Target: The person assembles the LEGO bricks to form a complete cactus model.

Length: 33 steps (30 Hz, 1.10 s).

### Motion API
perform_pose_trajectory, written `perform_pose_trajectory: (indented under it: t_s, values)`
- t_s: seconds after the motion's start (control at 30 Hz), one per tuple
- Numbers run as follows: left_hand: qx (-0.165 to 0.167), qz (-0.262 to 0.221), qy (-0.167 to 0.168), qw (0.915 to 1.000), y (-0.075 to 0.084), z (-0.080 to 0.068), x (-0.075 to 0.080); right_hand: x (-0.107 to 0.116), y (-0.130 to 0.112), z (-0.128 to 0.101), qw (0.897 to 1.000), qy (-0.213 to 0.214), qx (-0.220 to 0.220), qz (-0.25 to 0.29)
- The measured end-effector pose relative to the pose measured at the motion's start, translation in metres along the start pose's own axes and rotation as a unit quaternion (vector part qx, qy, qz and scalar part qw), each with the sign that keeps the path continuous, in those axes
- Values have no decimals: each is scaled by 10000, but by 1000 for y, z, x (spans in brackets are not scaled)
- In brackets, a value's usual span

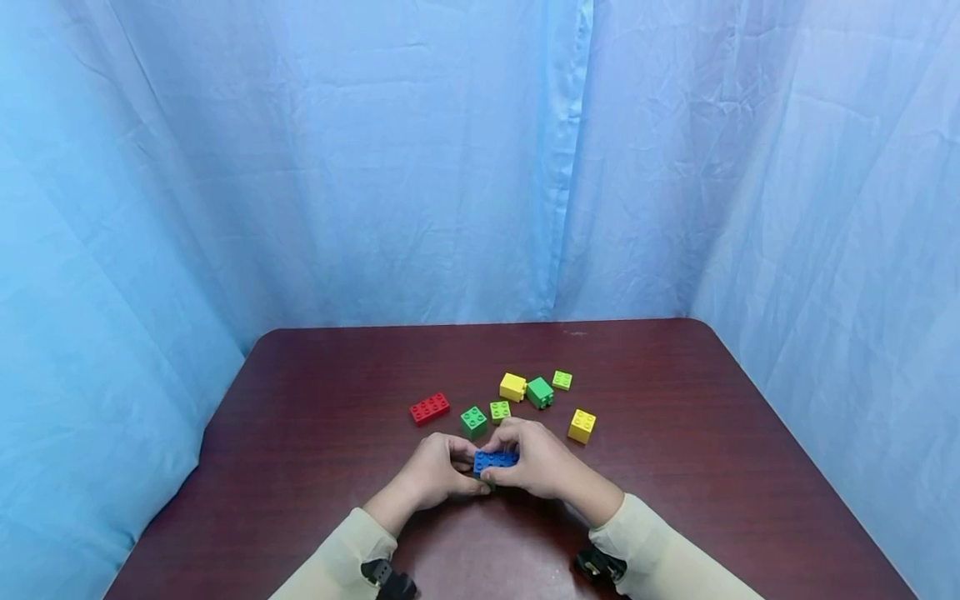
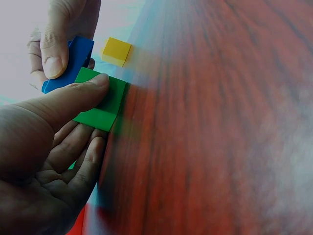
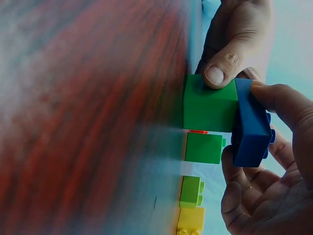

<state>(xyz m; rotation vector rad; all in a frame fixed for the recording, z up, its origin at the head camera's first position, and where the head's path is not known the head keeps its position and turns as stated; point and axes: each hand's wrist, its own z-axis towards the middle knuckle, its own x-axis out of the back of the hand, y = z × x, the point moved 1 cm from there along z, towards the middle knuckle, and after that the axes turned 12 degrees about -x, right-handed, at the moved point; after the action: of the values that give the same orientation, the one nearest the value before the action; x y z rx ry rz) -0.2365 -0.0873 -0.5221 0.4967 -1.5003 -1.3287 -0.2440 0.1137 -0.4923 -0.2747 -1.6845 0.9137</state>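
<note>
Head view showed both hands low over the worktop (image 1: pixel 315 400), the left hand (image 1: pixel 433 477) pinching a green brick (image 3: pixel 210 104) and the right hand (image 1: pixel 542 460) pinching the blue brick (image 1: pixel 495 459) seemingly pressed onto it, while six bricks lay loose beyond.

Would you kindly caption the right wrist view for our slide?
Left hand and right hand hold a blue brick on a green brick at the table.

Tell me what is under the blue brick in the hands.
A green brick sits against the underside of the blue brick, pinched by the left hand; the right hand grips the blue one. Whether the studs are fully seated is hidden.
</note>
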Motion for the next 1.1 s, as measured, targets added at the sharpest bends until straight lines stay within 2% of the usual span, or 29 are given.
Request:
perform_pose_trajectory:
  t_s: [0.57,0.77,0.97,1.1]
  values:
    - [-86,-27,35,10000,-1,-1,-1,3,7,3,9983,-454,312,190]
    - [-67,-7,54,10000,0,-1,-1,8,7,2,9972,-592,229,405]
    - [-87,82,110,9999,1,-1,-1,16,11,7,9947,-250,255,961]
    - [-5,260,161,9995,0,-1,0,22,19,14,9947,150,81,1017]
